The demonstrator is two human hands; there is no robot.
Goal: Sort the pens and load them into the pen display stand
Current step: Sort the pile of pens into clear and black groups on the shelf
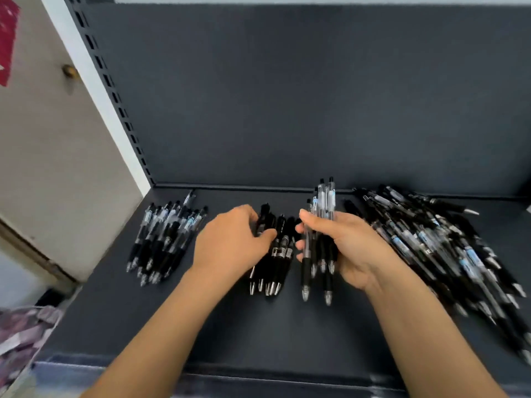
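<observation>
1. The right hand (pixel 350 248) is closed round a bundle of clear-barrelled pens (pixel 323 202). It holds them nearly upright above the shelf (pixel 258 326), tips pointing down toward the person.
2. The left hand (pixel 232 239) lies on the middle pile of black pens (pixel 277 254), fingers curled over their upper ends and thumb against them.
3. The clear-barrelled pile (pixel 166 237) lies to the left, beyond the left hand. Its pens run front to back, tips near the person.
4. I think the bundle belongs there, so it must cross over the black pens; the left hand is nearer.
5. The unsorted heap (pixel 436 242) lies just right of the right hand. No display stand is in view.
</observation>
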